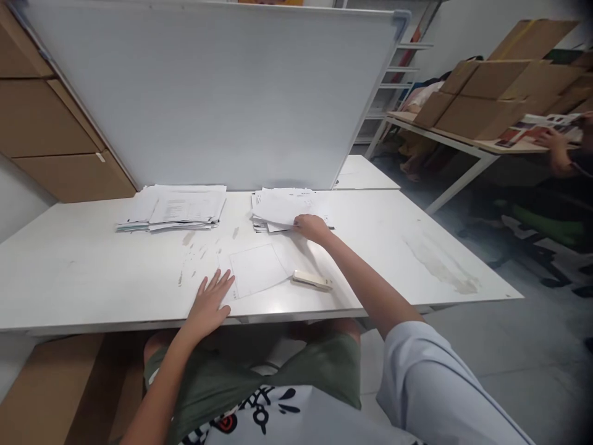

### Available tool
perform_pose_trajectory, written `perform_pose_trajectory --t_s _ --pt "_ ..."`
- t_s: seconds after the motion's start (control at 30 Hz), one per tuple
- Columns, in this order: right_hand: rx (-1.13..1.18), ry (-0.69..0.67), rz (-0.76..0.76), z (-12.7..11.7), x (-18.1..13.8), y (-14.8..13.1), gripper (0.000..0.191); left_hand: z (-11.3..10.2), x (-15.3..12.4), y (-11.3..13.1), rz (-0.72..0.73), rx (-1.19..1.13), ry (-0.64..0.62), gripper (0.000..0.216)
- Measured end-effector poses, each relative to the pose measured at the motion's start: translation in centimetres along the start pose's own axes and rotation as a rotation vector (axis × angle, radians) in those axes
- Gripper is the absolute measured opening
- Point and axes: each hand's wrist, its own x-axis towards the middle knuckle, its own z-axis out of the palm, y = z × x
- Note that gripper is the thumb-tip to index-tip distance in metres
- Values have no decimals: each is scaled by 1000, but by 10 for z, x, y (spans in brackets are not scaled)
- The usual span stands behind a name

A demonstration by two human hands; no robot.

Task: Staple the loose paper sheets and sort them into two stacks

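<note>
My left hand (210, 307) lies flat on the white table with its fingers spread, just left of a single sheet of paper (257, 270). My right hand (312, 227) reaches to the right-hand paper stack (280, 207) and pinches the near edge of its top sheet, which is slightly raised there. Right of the single sheet lies a cream-coloured stapler (312, 280), apart from both hands. Another stack of papers (188, 207) sits farther left, its top sheet printed. The fingertips of my right hand are partly hidden.
A large whiteboard (222, 93) stands at the back of the table (115, 281). Cardboard boxes (50, 117) are piled at the left. On the right, another table (445, 133) carries more boxes (486, 114), and a person's hand (553, 141) is there.
</note>
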Motion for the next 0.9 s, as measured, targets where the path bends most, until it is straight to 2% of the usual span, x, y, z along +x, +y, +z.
perform_pose_trajectory --t_s 0.13,0.23,0.3,0.33,0.4,0.43,0.63,0.7,0.8,0.9 --pt "11 12 -31 -5 -24 -6 35 1 1 -2 10 -48 31 71" --pt "37 208 -59 -11 -50 -20 43 5 2 -5 50 -95 69 61" --pt "110 328 -227 -9 -70 -35 40 12 3 -5 53 -73 128 63" --pt "143 345 -340 -6 -80 -42 37 16 3 -4 48 -47 169 66" --pt "163 284 -523 3 -97 -54 37 24 4 -1 52 5 251 73" --pt "149 238 -567 8 -104 -59 39 27 4 0 57 18 288 75" --pt "84 60 -494 24 -116 -78 42 24 -2 -4 -54 -61 506 85" --pt "90 12 -548 23 -116 -89 37 23 -8 -11 -54 -68 522 84" --pt "82 6 -659 22 -120 -107 25 24 -20 -29 -17 -76 504 70" --pt "97 46 -704 30 -133 -117 38 24 -38 -47 -6 -143 457 64"
